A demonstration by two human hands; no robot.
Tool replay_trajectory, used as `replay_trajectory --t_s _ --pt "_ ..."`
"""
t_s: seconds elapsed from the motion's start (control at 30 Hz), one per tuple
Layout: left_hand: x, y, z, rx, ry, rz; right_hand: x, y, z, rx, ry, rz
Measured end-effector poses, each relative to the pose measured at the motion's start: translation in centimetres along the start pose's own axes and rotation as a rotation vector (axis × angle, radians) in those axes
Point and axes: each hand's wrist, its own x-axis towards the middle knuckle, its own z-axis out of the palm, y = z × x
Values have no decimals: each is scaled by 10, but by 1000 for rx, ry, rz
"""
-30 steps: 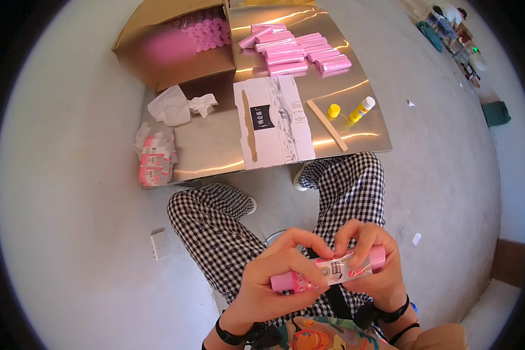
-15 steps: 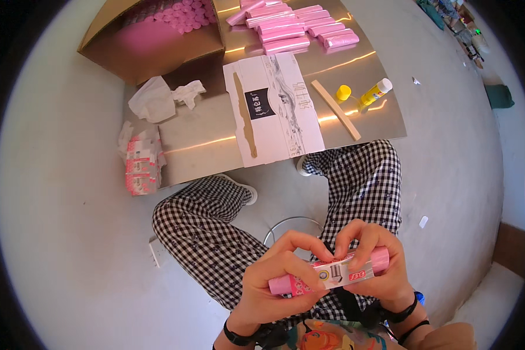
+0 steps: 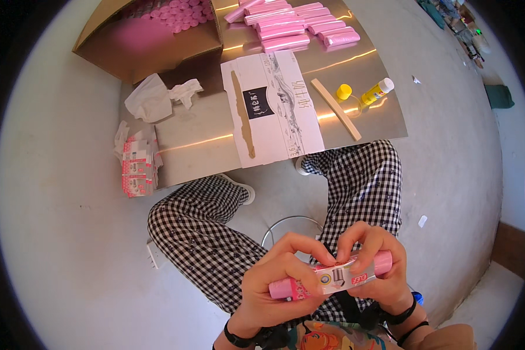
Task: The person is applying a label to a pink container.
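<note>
Above my lap, a pink plastic roll (image 3: pixel 281 289) lies sideways between my hands, with a white and pink printed paper label (image 3: pixel 339 278) around its middle. My left hand (image 3: pixel 277 277) is closed on the roll's left part, my right hand (image 3: pixel 391 280) on its right part. The index fingers bend over the top and their tips press close together on the label's upper edge. The roll's two pink ends stick out past the label. The underside of the roll is hidden.
On the metal table (image 3: pixel 195 154) lie a white printed cardboard sheet (image 3: pixel 283 131), a wooden stick (image 3: pixel 336 109), a yellow glue stick (image 3: pixel 377 91), a yellow cap (image 3: pixel 344 91), crumpled tissue (image 3: pixel 150 99), stacked labels (image 3: pixel 139 167) and several pink rolls (image 3: pixel 283 28). A cardboard box (image 3: pixel 151 64) holds more rolls.
Both hands keep their hold on the labelled roll, with only slight finger shifts along the label. The view has shifted a little; the table's things stay in place.
</note>
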Motion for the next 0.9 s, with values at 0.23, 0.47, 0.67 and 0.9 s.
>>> replay_trajectory --t_s 0.23,0.47,0.67,0.9 --pt "-2 -2 1 13 8 17 -1 1 0 22 9 10" --pt "-1 -4 1 20 12 18 -4 0 1 68 39 52" --pt "2 -6 -2 46 -11 29 -3 3 -2 45 18 28" --pt "3 -4 -2 -39 -5 -32 4 -1 -7 -42 -60 64"
